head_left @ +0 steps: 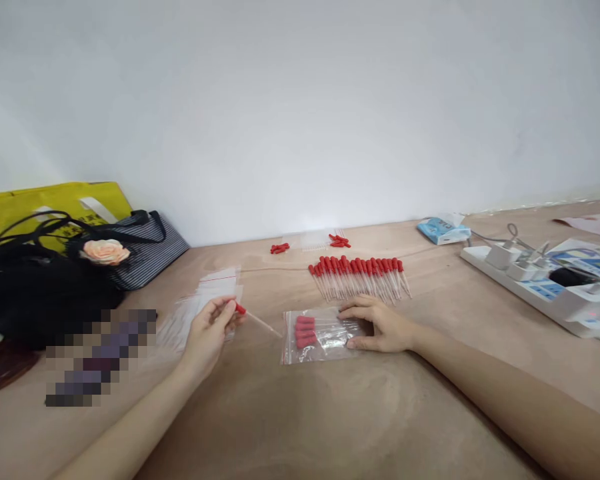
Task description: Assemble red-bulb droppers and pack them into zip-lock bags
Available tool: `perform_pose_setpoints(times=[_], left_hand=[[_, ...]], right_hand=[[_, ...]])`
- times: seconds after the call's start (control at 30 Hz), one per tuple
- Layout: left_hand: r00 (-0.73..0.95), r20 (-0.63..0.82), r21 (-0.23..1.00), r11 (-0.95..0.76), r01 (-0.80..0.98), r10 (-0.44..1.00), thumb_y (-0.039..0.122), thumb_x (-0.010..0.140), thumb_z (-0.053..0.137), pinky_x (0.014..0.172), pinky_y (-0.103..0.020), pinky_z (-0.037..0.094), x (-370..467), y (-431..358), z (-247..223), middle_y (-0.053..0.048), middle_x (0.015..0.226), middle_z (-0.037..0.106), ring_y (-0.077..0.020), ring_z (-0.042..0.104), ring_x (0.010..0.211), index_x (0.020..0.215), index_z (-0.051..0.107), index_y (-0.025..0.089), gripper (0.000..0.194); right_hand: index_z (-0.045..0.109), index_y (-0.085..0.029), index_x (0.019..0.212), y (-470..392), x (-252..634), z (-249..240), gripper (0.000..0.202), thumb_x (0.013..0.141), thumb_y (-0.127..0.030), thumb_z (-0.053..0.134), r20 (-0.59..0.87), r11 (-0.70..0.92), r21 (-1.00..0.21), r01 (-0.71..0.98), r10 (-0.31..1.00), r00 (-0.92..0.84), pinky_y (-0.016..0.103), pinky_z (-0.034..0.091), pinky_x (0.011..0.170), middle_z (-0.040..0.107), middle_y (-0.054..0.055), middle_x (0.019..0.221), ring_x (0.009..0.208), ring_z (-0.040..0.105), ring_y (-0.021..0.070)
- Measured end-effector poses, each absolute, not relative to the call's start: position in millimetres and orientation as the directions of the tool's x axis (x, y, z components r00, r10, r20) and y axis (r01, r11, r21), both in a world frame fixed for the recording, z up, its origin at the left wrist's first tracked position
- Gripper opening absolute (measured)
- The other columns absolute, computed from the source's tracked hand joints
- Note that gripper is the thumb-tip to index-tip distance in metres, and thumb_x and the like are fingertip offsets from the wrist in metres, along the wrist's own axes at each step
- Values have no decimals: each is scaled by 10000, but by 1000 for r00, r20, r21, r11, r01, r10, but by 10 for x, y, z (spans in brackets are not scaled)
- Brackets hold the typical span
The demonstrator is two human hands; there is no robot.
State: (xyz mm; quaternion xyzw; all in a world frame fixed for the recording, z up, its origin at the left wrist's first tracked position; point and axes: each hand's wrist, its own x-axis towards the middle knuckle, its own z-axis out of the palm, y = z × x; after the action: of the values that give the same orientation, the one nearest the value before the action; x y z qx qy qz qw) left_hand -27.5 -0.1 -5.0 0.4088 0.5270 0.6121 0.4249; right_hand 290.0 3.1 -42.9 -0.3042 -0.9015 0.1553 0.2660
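My left hand (215,325) pinches the red bulb of a glass dropper (260,322), whose clear tip points right toward a plastic bag. That clear zip bag (325,337) lies flat on the table and holds several droppers, their red bulbs at its left end. My right hand (380,325) rests on the bag's right end with thumb and fingers spread. Behind it lies a row of red-topped droppers (363,277). A pile of clear bags (200,307) is behind and to the left of my left hand.
Loose red bulbs (280,248) and more bulbs (339,241) lie near the wall. A blue tissue pack (443,230) and a white power strip (540,287) are at the right. Dark bags and a striped bag (150,250) stand at the left.
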Motion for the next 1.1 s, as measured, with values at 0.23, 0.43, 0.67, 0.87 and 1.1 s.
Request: perform_pose_setpoints(times=[0.23, 0.43, 0.67, 0.87, 1.1], left_hand=[[-300, 96, 993, -111, -33, 949, 418, 468, 763, 588, -204, 501, -237, -217, -140, 25, 678, 597, -100, 577, 607, 822, 575, 145, 485], [-267, 117, 993, -121, 5, 956, 424, 517, 741, 617, -222, 511, -233, -219, -152, 23, 690, 591, -105, 578, 626, 831, 573, 147, 451], [-217, 62, 997, -70, -30, 974, 396, 511, 749, 634, -241, 521, -211, -232, -157, 18, 687, 596, -121, 593, 654, 805, 570, 145, 425], [-234, 108, 993, -116, -23, 966, 379, 525, 737, 620, -247, 519, -196, -233, -130, 20, 682, 594, -122, 593, 637, 801, 578, 149, 394], [-94, 54, 999, -54, 1, 994, 378, 573, 718, 681, -266, 507, -144, -281, -159, 21, 674, 610, -127, 599, 671, 752, 555, 158, 328]], right_hand=[[569, -181, 1084, 20, 2897, -423, 488, 702, -482, 606, 394, 770, -440, 463, 628, -671, 383, 403, 860, 567, 103, 1067, 982, 522, 217], [561, -183, 1097, 33, 2904, -441, 496, 703, -481, 607, 398, 776, -440, 452, 619, -677, 377, 401, 862, 566, 101, 1072, 989, 520, 214], [561, -186, 1101, 38, 2908, -437, 508, 698, -491, 607, 384, 768, -445, 461, 629, -676, 374, 401, 863, 564, 96, 1077, 993, 515, 215], [561, -192, 1098, 43, 2914, -442, 507, 694, -495, 609, 381, 763, -450, 463, 633, -674, 385, 402, 855, 561, 96, 1075, 988, 517, 220], [570, -179, 1087, 39, 2906, -429, 501, 694, -487, 612, 381, 766, -446, 464, 631, -676, 373, 404, 862, 560, 98, 1075, 981, 518, 211]])
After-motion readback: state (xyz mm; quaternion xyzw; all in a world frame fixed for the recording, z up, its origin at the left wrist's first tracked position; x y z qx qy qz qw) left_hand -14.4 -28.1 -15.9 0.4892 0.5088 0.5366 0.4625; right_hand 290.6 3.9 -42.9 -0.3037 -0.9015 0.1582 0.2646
